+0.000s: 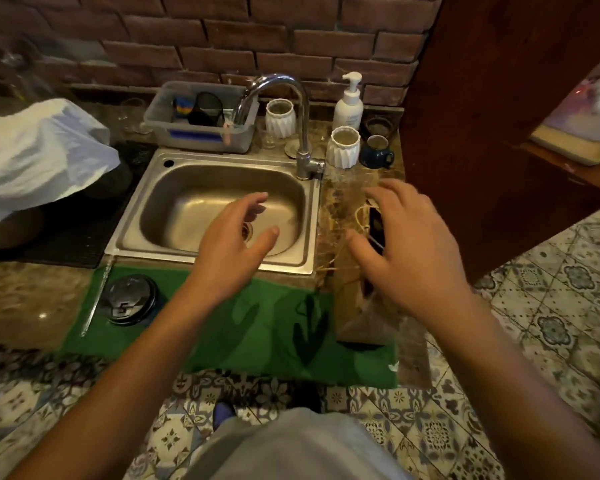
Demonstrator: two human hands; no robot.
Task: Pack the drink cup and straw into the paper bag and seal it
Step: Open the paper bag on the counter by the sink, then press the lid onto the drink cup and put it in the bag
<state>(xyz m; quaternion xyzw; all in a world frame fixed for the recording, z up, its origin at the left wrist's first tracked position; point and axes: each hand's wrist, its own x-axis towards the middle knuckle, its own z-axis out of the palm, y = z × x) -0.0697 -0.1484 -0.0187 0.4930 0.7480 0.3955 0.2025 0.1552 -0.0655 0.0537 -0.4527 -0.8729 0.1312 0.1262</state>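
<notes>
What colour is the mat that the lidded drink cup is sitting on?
Green. The mat under the drink cup shows plainly in the head view, the only one here.

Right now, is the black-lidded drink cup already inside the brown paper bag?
No: the black-lidded drink cup stands on the green mat, well left of the brown paper bag, with both hands empty.

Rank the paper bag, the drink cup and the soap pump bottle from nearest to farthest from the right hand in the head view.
1. Paper bag: directly under the right hand, on the counter's right end.
2. Soap pump bottle: behind the sink, by the brick wall.
3. Drink cup: far left on the green mat.
</notes>
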